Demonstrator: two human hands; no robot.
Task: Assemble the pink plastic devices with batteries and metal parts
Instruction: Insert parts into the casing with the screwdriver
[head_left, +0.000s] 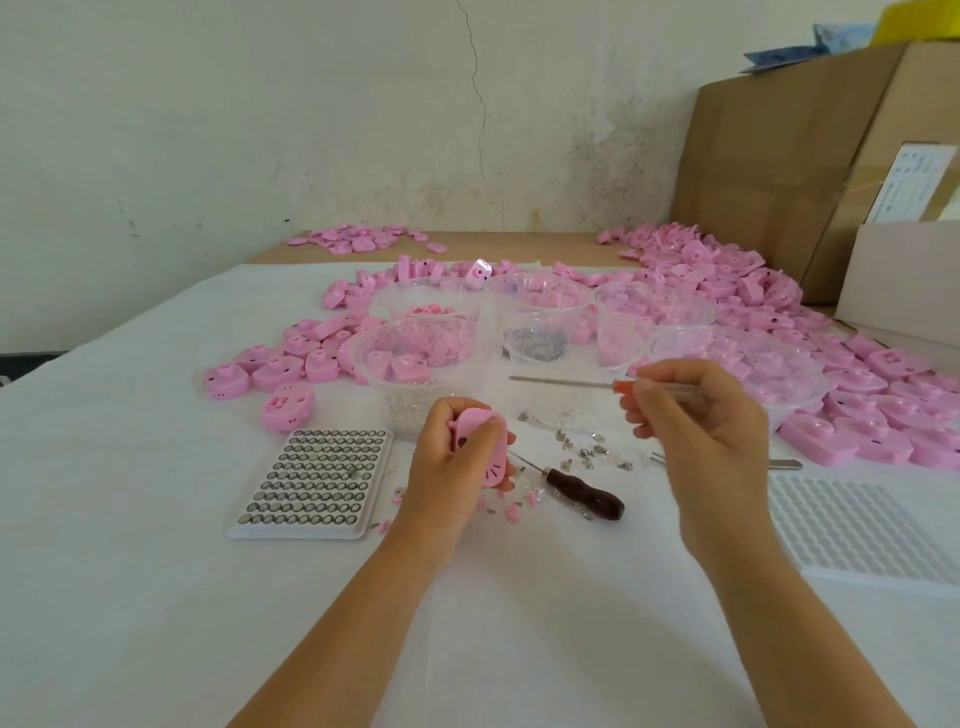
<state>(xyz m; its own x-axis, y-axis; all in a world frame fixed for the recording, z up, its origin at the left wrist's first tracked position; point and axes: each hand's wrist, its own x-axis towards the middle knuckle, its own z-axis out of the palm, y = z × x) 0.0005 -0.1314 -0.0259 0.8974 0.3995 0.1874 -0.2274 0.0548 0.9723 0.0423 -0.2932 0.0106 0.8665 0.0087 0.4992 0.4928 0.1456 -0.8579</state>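
Pink plastic fills my left hand (452, 457): its fingers curl round one pink device (480, 447) with the thumb pressed on the upper face. It is held just above the white cloth, between the tray of button cells (311, 480) and the dark-handled awl (582, 493). My right hand (696, 415) pinches the orange handle of a screwdriver (561, 382), fingers folded close round it. The shaft lies level and points left, its tip apart from the device and farther back over the table.

I judge the step to be bringing the tip to the shell, to seat or fasten something inside; I cannot tell whether a cell is already in. To do it well I would turn the device so its working face meets the blade squarely, brace both wrists, and press lightly so the tip does not skid. Loose metal contacts (576, 447) lie near, within reach.
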